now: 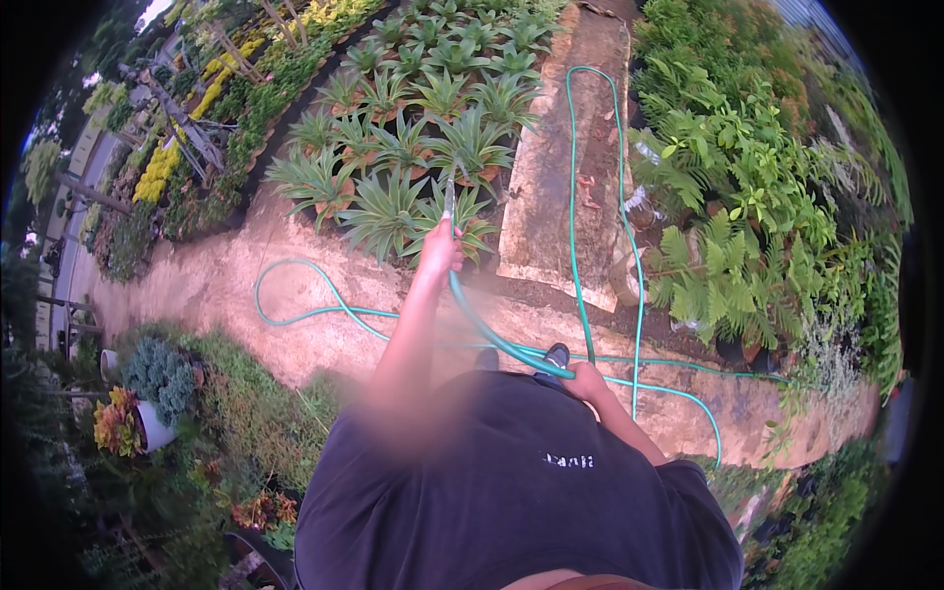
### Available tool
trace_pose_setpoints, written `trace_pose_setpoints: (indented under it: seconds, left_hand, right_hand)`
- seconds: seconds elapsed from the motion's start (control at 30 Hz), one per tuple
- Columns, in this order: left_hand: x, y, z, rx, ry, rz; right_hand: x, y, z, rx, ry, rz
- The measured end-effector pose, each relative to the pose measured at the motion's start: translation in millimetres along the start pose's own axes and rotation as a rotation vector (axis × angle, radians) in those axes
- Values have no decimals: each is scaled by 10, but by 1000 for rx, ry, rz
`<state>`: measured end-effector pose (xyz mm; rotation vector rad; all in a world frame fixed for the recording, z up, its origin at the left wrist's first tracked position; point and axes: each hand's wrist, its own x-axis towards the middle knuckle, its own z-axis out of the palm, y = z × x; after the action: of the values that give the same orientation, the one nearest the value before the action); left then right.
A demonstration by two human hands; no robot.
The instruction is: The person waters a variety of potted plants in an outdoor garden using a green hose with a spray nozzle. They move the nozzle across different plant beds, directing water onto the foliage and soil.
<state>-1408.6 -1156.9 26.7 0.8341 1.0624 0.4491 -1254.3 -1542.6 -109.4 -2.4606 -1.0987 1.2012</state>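
Stretched out ahead of me, my left hand (442, 248) is closed round the front end of a green garden hose (484, 331). A narrow pale grey piece, which looks like a nozzle (449, 203), points from that hand toward spiky-leaved potted plants (388, 211). Whether water is coming out is too fine to tell. Close to my waist, my right hand (587, 382) grips the same hose farther back, so a slack curve hangs between both hands. A blurred patch covers part of my left forearm.
More of the hose lies looped on the earthen path (226, 285) at left and along a raised concrete strip (536, 187) ahead. Ferns and leafy shrubs (728, 265) crowd the right side. A white pot (155, 425) stands at lower left. My shoe (558, 356) is beside the hose.
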Motion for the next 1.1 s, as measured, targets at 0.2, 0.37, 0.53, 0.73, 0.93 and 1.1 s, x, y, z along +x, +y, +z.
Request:
trace_pose_setpoints:
  seconds: [0.2, 0.37, 0.53, 0.73, 0.93, 1.1]
  left_hand:
    - [-33, 78, 110, 27, -10, 21]
    - [52, 252, 226, 21, -52, 36]
    - [42, 307, 277, 33, -64, 49]
    - [37, 368, 294, 29, -92, 63]
    - [4, 431, 307, 21, -95, 66]
    - [-12, 457, 307, 18, -104, 74]
  right_hand:
    - [7, 37, 38, 9, 3, 7]
    - [103, -55, -85, 26, -9, 25]
    - [81, -113, -124, 43, -9, 32]
    - [90, -159, -151, 67, -24, 44]
    - [107, -191, -154, 59, -19, 35]
    - [124, -209, -177, 63, -38, 45]
